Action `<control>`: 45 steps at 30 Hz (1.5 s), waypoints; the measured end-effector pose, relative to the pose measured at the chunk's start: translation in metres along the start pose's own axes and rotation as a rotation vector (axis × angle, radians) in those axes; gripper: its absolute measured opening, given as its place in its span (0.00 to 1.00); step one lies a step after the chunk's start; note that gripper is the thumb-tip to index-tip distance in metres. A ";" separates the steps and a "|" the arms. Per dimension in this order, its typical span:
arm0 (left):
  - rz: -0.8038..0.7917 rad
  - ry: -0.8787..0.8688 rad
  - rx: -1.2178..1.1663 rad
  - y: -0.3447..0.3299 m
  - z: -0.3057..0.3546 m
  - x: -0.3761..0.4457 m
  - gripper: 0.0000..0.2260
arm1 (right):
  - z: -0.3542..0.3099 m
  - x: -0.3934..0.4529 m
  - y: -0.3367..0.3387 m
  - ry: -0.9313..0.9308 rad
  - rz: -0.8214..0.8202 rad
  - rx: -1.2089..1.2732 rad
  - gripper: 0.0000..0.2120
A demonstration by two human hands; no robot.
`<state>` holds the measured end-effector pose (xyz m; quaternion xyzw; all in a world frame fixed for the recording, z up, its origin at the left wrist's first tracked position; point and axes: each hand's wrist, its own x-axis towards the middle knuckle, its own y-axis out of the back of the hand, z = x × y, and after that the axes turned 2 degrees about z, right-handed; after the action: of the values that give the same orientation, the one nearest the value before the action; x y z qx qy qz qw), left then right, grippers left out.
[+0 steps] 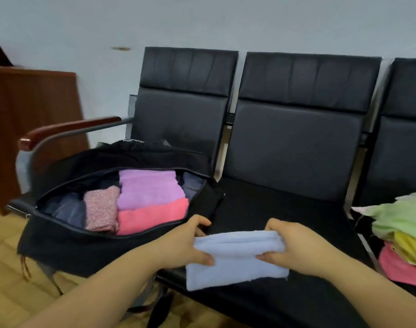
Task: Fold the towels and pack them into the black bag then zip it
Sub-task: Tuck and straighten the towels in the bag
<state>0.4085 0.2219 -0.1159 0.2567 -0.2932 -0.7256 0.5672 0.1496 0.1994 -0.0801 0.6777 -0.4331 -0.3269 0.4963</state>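
Note:
A folded light blue towel (235,261) lies on the middle black seat. My left hand (185,242) pinches its left end and my right hand (294,247) pinches its right end. The black bag (67,247) lies unzipped on the left seat. Inside it sit folded towels: a purple one (150,188), a pink one (152,217) and a speckled pink one (101,208). On the right seat is a loose pile of towels, with a green one (401,216) on top, a yellow one (413,249) under it and a pink one (401,271) at the bottom.
The row of black seats (292,143) stands against a pale wall. A wooden armrest (67,130) sits left of the bag. A brown wooden cabinet (29,119) stands at the far left. Yellowish floor tiles (15,290) show below the bag.

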 end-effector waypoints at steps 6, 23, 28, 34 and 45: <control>0.091 0.093 -0.285 0.055 -0.040 0.022 0.27 | -0.025 0.062 0.015 -0.028 0.051 0.351 0.14; 0.362 0.174 -0.393 0.197 -0.127 0.050 0.12 | -0.150 0.238 -0.029 0.186 -0.539 0.327 0.18; 0.227 0.019 -0.355 0.209 -0.113 0.059 0.14 | -0.177 0.251 -0.032 0.231 -0.560 0.450 0.30; 0.297 0.109 -0.223 0.232 -0.125 0.076 0.14 | -0.191 0.265 -0.031 0.235 -0.587 0.592 0.17; 0.461 0.504 0.520 0.285 -0.211 0.081 0.23 | -0.207 0.319 -0.055 -0.246 -0.562 0.993 0.13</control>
<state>0.7308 0.0621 -0.0625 0.4879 -0.3683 -0.3966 0.6849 0.4762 -0.0030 -0.0764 0.8750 -0.3926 -0.2803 -0.0405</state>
